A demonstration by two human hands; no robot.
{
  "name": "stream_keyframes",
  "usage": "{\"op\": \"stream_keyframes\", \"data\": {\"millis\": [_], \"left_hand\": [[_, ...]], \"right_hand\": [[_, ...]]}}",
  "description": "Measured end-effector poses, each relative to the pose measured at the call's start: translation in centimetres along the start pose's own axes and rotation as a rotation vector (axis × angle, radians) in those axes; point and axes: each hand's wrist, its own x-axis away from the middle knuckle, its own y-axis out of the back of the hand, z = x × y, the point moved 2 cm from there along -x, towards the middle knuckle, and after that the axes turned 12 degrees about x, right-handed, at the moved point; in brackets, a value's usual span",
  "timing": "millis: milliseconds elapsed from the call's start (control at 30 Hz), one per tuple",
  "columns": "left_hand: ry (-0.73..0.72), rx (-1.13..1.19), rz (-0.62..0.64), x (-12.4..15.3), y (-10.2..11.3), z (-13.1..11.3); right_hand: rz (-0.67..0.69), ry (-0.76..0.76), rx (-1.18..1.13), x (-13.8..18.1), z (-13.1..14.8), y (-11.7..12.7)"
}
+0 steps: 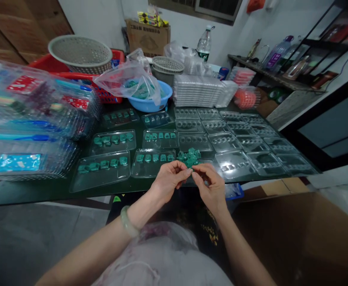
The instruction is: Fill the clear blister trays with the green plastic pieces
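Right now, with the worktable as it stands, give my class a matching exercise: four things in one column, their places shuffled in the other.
Things:
1 blue bowl
2 water bottle
3 pile of teal pieces
4 bracelet

Places:
a around the wrist of the left hand
b upright at the back of the table
c holding a clear plastic bag
d heaped just beyond the right hand

Pairs: 1-c, 2-b, 3-d, 4-a.

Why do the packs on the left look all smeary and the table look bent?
Head view: the wide lens bows the table edge and stretches the corners, so the packs at left smear; the green pieces mid-frame look sharp; light glints on the clear trays.
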Motion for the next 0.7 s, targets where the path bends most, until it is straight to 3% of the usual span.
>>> {"op": "stream_keyframes", "data": {"millis": [100, 300, 467, 700], "left_hand": [[0.024, 0.021, -0.015, -0.3, -0.1, 0.2], [0.039, -0.055, -0.020, -1.2, -0.2, -0.5], [-0.099, -0.200, -0.152, -1.7, 2.1, -1.9], [-0.200, -0.406, -0.204, -1.4, 3.5, -2.3]], "right_hand": [[0.048, 0.064, 0.081, -0.4, 0.2, 0.6], [0.122, 0.032, 0.145, -1.7, -1.5, 1.4], [0.214, 0.100, 0.439, -2.1, -3.4, 0.6], [0.283, 0.200, 0.755, -2.1, -3.1, -0.9]]}}
